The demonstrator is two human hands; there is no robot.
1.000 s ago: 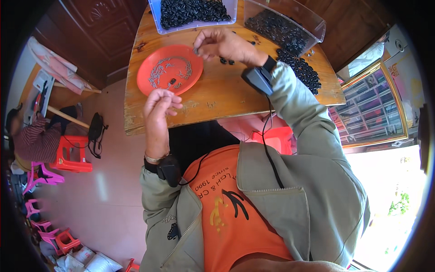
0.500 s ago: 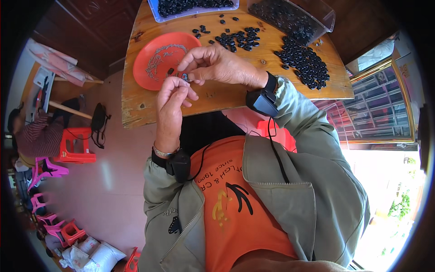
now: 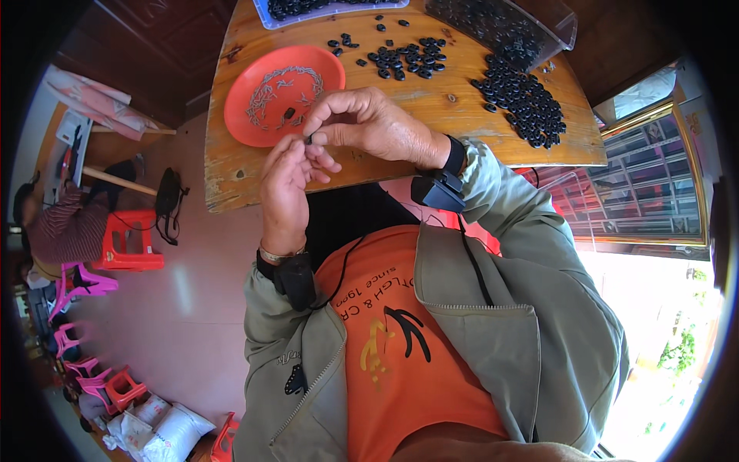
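Black, bead-sized part (image 3: 309,139) pinched between fingertips of left hand (image 3: 286,185) and right hand (image 3: 368,125), both closed around it, above wooden table (image 3: 231,181) edge beside orange plate (image 3: 239,92). Probably light, rigid, easily dropped; best gripped by its rim.

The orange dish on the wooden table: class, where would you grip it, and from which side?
Probably the near left rim of the orange dish, from the table's front edge: it is shallow and round, the rim is bare there, and thin metal pins fill its middle.
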